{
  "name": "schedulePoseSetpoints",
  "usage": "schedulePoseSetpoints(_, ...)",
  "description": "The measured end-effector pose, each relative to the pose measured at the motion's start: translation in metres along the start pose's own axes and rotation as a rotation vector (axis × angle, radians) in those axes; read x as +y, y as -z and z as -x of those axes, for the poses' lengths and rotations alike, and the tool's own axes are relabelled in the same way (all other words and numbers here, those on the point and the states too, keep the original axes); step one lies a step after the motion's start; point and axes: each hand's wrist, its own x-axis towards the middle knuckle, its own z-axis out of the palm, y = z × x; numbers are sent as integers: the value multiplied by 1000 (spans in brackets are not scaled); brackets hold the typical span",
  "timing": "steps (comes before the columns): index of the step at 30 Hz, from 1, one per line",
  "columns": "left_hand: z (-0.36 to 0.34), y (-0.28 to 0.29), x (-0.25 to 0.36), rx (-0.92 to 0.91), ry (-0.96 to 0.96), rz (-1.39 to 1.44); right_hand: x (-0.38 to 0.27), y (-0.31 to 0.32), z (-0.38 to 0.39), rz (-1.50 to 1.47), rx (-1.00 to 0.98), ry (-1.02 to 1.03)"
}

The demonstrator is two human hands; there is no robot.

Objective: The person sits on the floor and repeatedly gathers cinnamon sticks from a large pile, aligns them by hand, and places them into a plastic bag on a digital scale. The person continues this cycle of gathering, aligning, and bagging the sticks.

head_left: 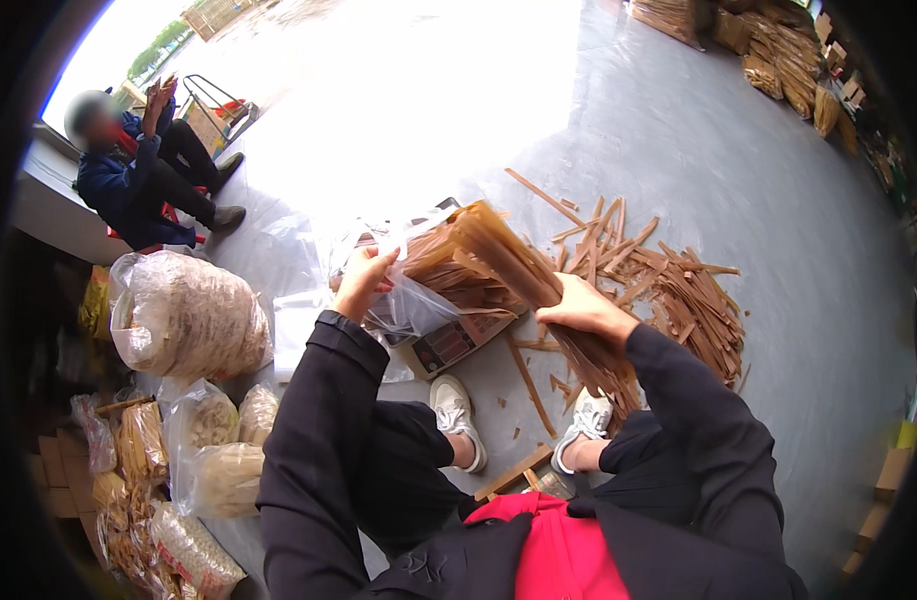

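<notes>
My right hand (589,308) is closed round a thick bundle of long, flat brown strips (501,250), which slants up and to the left. The bundle's upper end lies over the mouth of a clear plastic bag (411,308). My left hand (362,280) pinches the bag's edge. More brown strips show inside the bag, which rests on a digital scale (449,345) on the floor. A loose heap of the same strips (694,315) lies to the right of my right hand. The bundle's lower end hangs near my right shoe.
A large filled plastic sack (184,315) stands at the left, with smaller clear bags (224,470) nearer me. A person (129,180) sits on a low red stool at far left. Packed bundles (779,65) line the far right. A wooden edge (514,475) lies between my feet.
</notes>
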Motion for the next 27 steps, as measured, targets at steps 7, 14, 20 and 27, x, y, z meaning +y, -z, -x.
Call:
schedulePoseSetpoints(7,-2,-8,-4,173,-203,254,-7,-63,-66,542,126,31)
schedulePoseSetpoints(14,31,-44,42,271,-483,-534,-34,-73,-81,1069,384,321)
schedulePoseSetpoints(20,39,-46,54,282,-539,-610,-92,-86,-125,1233,183,518)
schedulePoseSetpoints(27,22,-44,48,291,-513,-597,-44,-158,-178,990,223,775)
